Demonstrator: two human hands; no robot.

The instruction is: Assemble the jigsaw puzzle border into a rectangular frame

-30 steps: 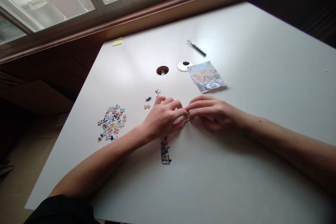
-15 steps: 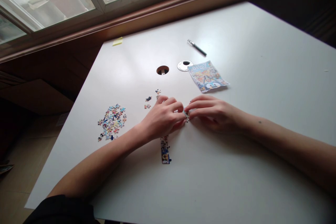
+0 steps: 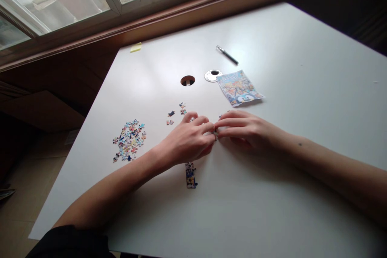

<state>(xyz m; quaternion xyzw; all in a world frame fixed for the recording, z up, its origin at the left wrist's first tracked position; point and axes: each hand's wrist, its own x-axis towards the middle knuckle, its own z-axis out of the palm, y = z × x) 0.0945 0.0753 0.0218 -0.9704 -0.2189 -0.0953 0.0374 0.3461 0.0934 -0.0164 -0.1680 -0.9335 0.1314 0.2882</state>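
Note:
My left hand (image 3: 195, 136) and my right hand (image 3: 243, 129) meet fingertip to fingertip over the white table. Both are closed, pinching small jigsaw puzzle pieces (image 3: 216, 133) that are mostly covered by the fingers. Below my left hand lies a joined strip of puzzle pieces (image 3: 190, 176); its upper end is hidden under the hand. Several loose pieces (image 3: 171, 113) lie just beyond my left hand. A pile of mixed puzzle pieces (image 3: 130, 141) sits to the left of my left forearm.
Beyond my right hand lies a picture sheet (image 3: 240, 88) with the puzzle design. Its corner touches a round grommet cover (image 3: 213, 75), beside a cable hole (image 3: 188, 80). A black pen (image 3: 227, 55) and a yellow sticky note (image 3: 136, 47) lie farther back on the table (image 3: 272, 217).
My left hand has shifted slightly, its fingers closing in nearer to the right fingertips and covering more of the pinched pieces. A loose piece beyond it shows more. My right hand stays nearly still.

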